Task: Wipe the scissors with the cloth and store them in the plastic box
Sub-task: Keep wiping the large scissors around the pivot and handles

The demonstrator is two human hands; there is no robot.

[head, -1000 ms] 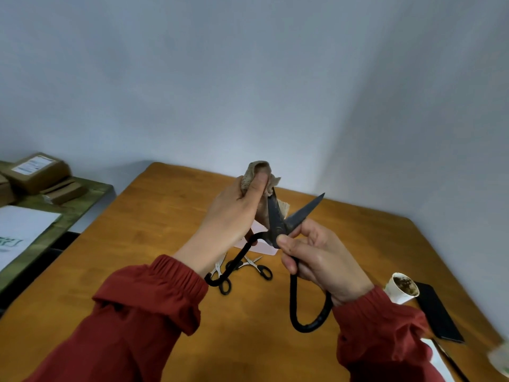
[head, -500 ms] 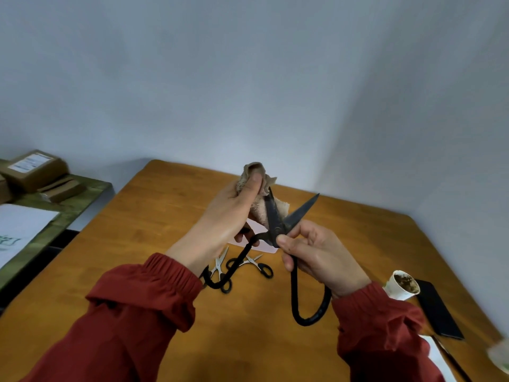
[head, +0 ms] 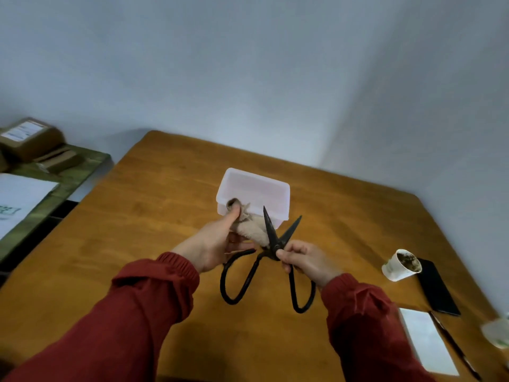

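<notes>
Large black scissors (head: 271,238) hang above the wooden table (head: 137,230) with blades spread apart and pointing away from me. My right hand (head: 305,260) pinches them at the pivot, its fingers curled around the right handle's top. My left hand (head: 217,244) holds a beige cloth (head: 252,230) pressed against the left blade's outer side. Just behind the blades stands a translucent white plastic box (head: 253,193), its lid off and its inside looking empty.
A paper cup (head: 402,264) with dark residue, a black phone (head: 438,288), a white notepad (head: 427,340) and a pen (head: 454,346) lie at the right. At the left, a green side table (head: 68,175) holds cardboard boxes (head: 30,139) and a white sheet (head: 19,199).
The view has tilted down and both hands with scissors and cloth sit lower, revealing the plastic box. The small scissors seen on the table earlier are out of sight.
</notes>
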